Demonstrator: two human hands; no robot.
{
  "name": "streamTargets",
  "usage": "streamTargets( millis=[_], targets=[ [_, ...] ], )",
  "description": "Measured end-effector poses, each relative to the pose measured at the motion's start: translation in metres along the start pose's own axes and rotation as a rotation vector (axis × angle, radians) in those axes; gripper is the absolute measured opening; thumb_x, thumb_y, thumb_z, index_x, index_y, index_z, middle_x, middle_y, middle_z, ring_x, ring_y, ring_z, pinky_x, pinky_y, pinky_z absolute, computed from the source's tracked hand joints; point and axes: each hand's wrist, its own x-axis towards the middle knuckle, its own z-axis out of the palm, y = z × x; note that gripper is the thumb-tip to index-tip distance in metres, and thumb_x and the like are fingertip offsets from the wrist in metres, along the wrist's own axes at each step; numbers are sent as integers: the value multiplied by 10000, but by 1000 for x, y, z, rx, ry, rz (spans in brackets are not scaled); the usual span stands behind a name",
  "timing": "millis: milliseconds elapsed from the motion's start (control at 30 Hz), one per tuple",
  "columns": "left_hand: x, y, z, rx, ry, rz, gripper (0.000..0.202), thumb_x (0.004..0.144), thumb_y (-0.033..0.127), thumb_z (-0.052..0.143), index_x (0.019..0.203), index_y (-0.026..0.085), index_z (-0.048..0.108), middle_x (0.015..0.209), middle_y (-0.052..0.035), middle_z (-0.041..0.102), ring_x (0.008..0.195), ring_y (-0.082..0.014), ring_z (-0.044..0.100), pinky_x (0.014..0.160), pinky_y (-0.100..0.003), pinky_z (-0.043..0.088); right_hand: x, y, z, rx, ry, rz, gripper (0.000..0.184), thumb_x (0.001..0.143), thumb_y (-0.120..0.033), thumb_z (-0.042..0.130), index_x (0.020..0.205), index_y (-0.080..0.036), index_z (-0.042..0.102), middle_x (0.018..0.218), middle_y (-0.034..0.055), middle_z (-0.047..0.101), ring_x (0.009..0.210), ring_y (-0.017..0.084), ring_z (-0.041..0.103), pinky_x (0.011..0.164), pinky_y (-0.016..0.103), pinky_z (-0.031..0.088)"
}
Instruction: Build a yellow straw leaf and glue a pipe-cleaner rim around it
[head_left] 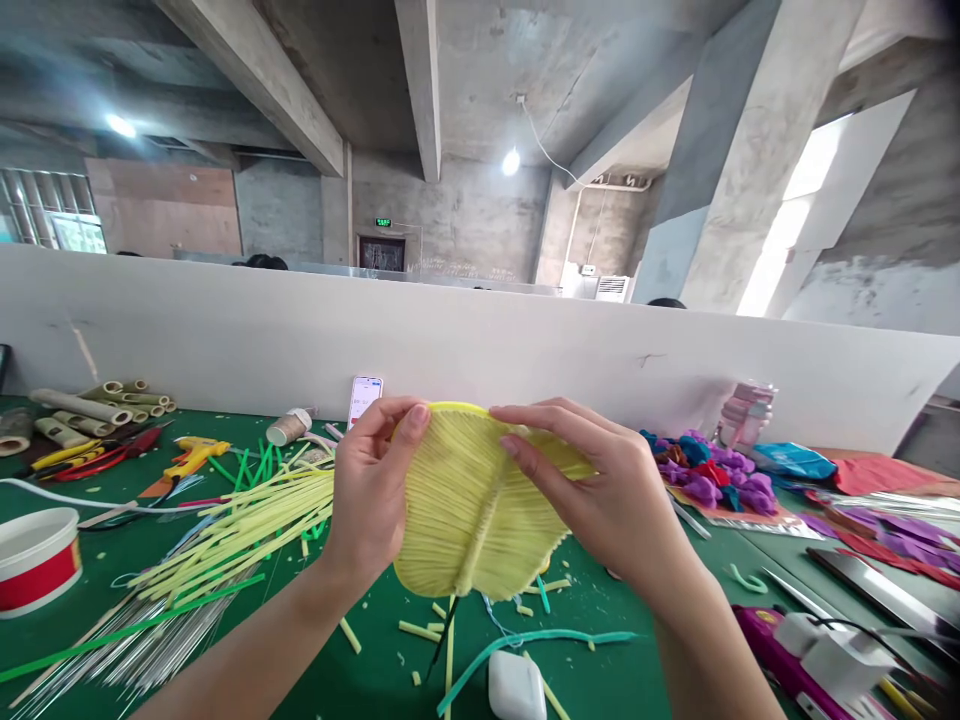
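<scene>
A yellow leaf-shaped craft piece (pixel 450 500), ribbed like rows of fuzzy pipe cleaners with a raised midrib, is held up in front of me. My left hand (pixel 375 480) grips its upper left edge, thumb on the near face. With thumb and index finger, my right hand (pixel 585 470) pinches the upper right edge and covers part of that side. From the bottom of the leaf a thin dark stem (pixel 442 640) hangs down. Below it lie a teal pipe cleaner (pixel 540 636), short yellow cut pieces (pixel 418 631) and a white earbud case (pixel 517 686).
On the left are yellow pipe cleaners (pixel 255 530), metal wires (pixel 165 640), a yellow glue gun (pixel 196 455), a paper tub (pixel 37 565) and bamboo pieces (pixel 97 410). A phone (pixel 365 398) leans on the white partition (pixel 225 335). Purple flowers (pixel 705 490) and a power strip (pixel 780 660) lie right.
</scene>
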Motion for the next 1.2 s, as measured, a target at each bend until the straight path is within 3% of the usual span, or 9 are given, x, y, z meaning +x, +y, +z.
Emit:
streamTargets(
  millis=[167,367,600,900,1067,1200],
  targets=[
    [2,3,-2,-32,-74,-75,180,814,370,749,867,210,688,785,16,655,678,-107,598,618,-191,500,0,5,-3,24,-16,55,197,929,-293,602,1090,-362,692,990,-53,724,895,155,661,795,331,500],
    [8,20,-8,99,-77,-71,348,915,480,570,792,185,707,718,-10,654,653,-125,580,571,-194,457,1,3,-4,98,-36,49,196,931,-276,602,1087,-355,692,1007,-73,723,914,117,664,781,268,505],
    [8,40,-13,316,-294,-65,175,881,382,663,952,239,735,878,-5,698,815,-141,596,671,-180,449,1,-2,-5,119,-35,26,194,928,-248,606,1078,-324,703,1005,-52,726,901,110,667,752,234,506],
    [12,46,-14,238,-324,-193,161,827,378,735,780,224,733,749,19,689,715,-105,580,640,-157,453,1,0,-2,136,-33,4,197,932,-247,601,1084,-318,704,1012,-35,723,895,119,667,757,246,510],
    [15,53,-17,241,-355,-243,139,803,368,765,830,233,784,781,3,742,728,-110,629,649,-160,485,1,0,-2,152,-27,-1,191,927,-244,608,1070,-318,711,1004,-37,723,883,113,666,756,242,514],
    [14,57,-20,283,-366,-208,147,797,349,776,913,265,805,818,-3,767,743,-120,655,649,-167,505,1,-1,-2,152,-27,-7,193,929,-233,602,1069,-313,709,1002,-37,724,883,108,664,754,235,512]
  ],
)
